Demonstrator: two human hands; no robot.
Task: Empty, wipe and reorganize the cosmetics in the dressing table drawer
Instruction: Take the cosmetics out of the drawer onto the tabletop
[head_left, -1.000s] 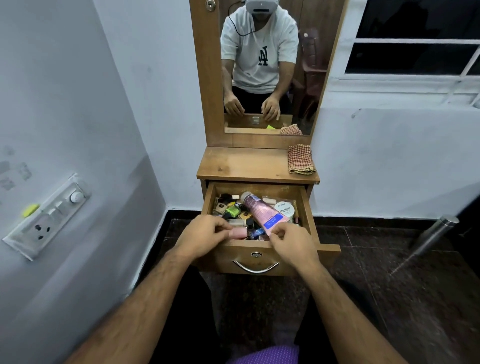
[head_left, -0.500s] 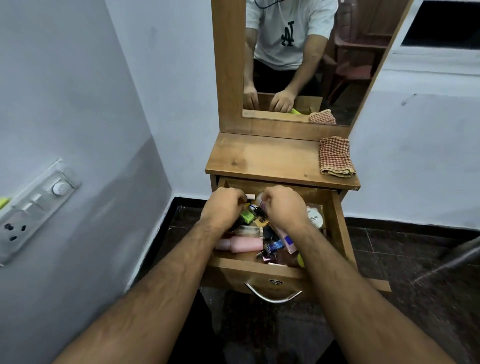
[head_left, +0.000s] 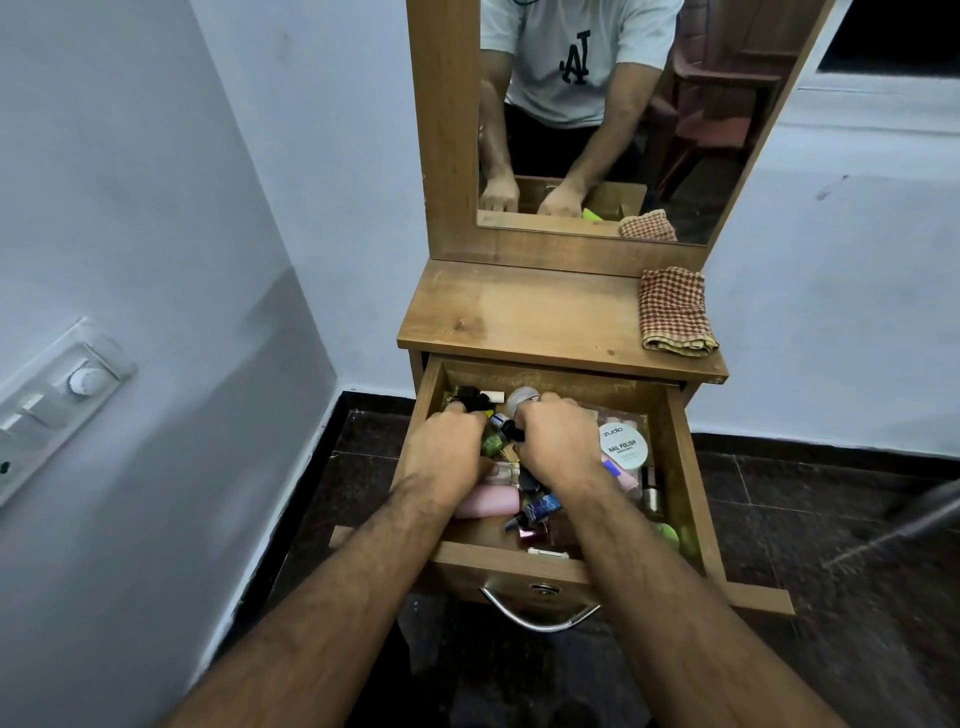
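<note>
The wooden drawer (head_left: 676, 467) of the dressing table is pulled out and crowded with cosmetics. Both my hands reach into its back half. My left hand (head_left: 448, 451) curls down over small dark and green bottles (head_left: 493, 442) at the back left; its fingertips are hidden. My right hand (head_left: 558, 441) closes over a pink tube (head_left: 618, 472), whose grey cap (head_left: 521, 399) pokes out past the fingers. A pink bottle (head_left: 491, 502) lies under my left wrist. A round white nail polish tub (head_left: 623, 447) sits to the right of my right hand.
A folded red-checked cloth (head_left: 674, 313) lies on the right of the wooden table top (head_left: 519, 317). The mirror (head_left: 597, 119) stands behind it. A wall with a switch plate (head_left: 57, 400) runs close on the left. Dark tiled floor (head_left: 831, 519) surrounds the table.
My hands moved from the drawer's front edge to its back half and closed over the cosmetics. The view has tilted down and come closer to the drawer.
</note>
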